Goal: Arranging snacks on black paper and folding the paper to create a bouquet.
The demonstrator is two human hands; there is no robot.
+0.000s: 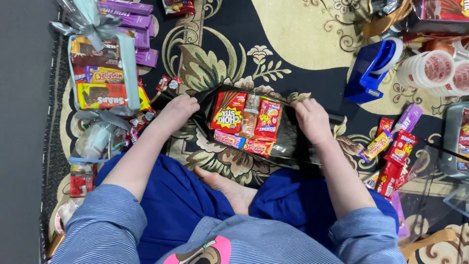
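A black tray point(293, 146) lies on the patterned carpet in front of me, wrapped in clear film. Inside it lie several snack packets point(246, 122): a red stick-biscuit pack, a brown bar, a red biscuit pack and two flat candy packs along the near side. My left hand point(177, 111) grips the tray's left end, fingers curled over the edge. My right hand point(311, 120) grips the tray's right end in the same way. I sit cross-legged with a bare foot just below the tray.
A finished wrapped snack package with a ribbon point(100, 73) lies at left, purple boxes point(134, 27) behind it. A blue tape dispenser point(371, 71) and stacked cups point(432, 71) sit at upper right. Loose snack packets point(393, 151) lie at right.
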